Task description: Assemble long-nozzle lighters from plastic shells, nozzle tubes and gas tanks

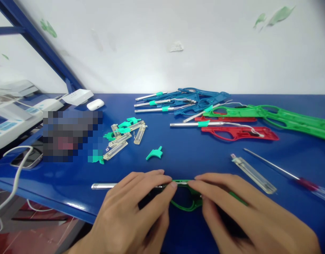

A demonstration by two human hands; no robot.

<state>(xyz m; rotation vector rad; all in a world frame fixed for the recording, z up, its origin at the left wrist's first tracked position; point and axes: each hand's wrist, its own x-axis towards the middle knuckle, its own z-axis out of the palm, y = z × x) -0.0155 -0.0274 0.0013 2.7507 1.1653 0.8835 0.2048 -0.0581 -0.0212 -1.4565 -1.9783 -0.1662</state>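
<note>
My left hand (136,208) and my right hand (239,204) both grip a green lighter casing (193,203) near the table's front edge. A silver metal tube (102,186) sticks out to the left beyond my left fingers. White wire (182,182) shows between the two hands along the casing's upper edge. My fingers cover most of the casing. Beyond my hands lies a loose teal trigger (154,153). A clear fuel tank (255,174) lies past my right hand, beside a screwdriver (297,177) with a dark red and clear handle.
Several clear tanks (116,150) and teal triggers are heaped at left. Blue casings (212,100), red casings (239,134) and green casings (297,120) lie further back, some with metal tubes. A phone (27,157), power strip (16,127) and white earbud case (95,104) occupy the left.
</note>
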